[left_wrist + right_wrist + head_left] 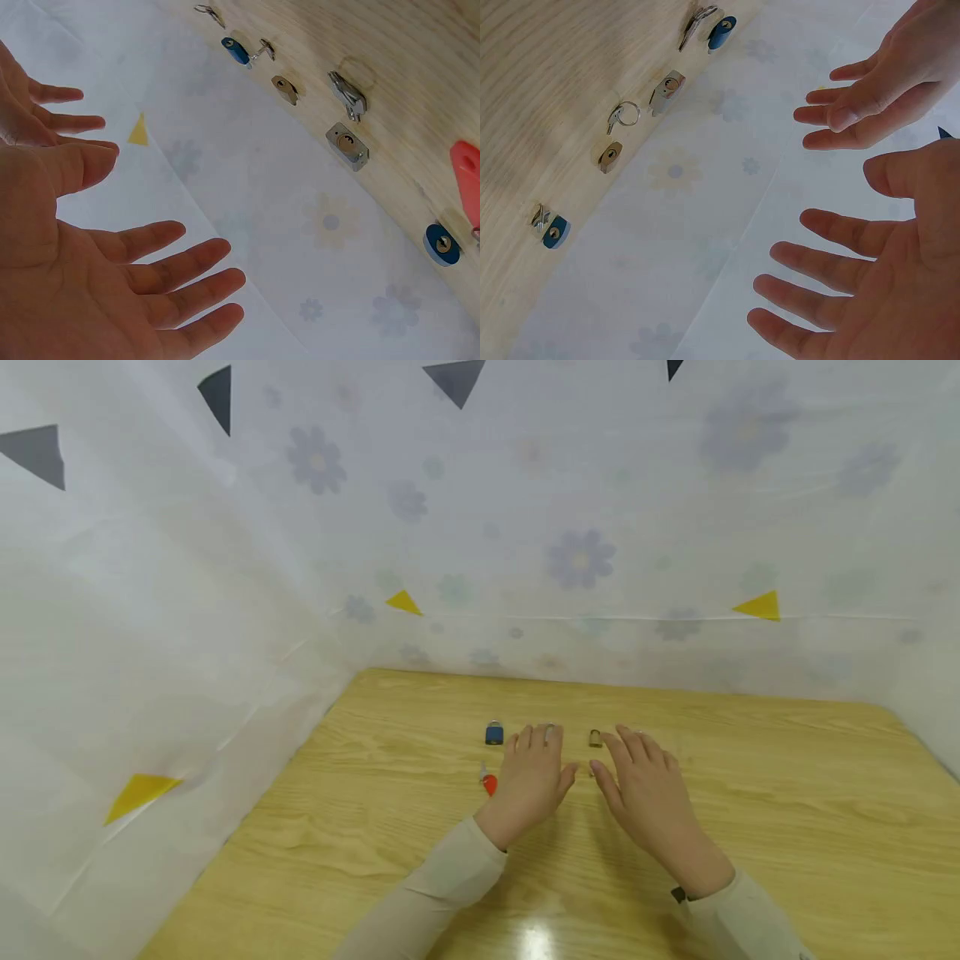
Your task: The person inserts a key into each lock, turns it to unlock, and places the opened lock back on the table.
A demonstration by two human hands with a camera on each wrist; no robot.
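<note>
Padlocks sit in a loose row on the wooden table (787, 827) just beyond your fingertips: a blue padlock (494, 733) to the far left, a small brass padlock (595, 738) between your hands, and a red-headed key (488, 782) just left of your left hand (531, 777). Both that hand and your right hand (647, 785) hover palm-down with fingers straight and relaxed, holding nothing. The wrist views show more locks and a key ring (625, 114) along the same row, all close together. You risk trouble here, I judge: the locks are small and near each other, so a broad reach could knock one into its neighbour, or sweep the loose key towards the patterned sheet (187, 635) at the left edge.
</note>
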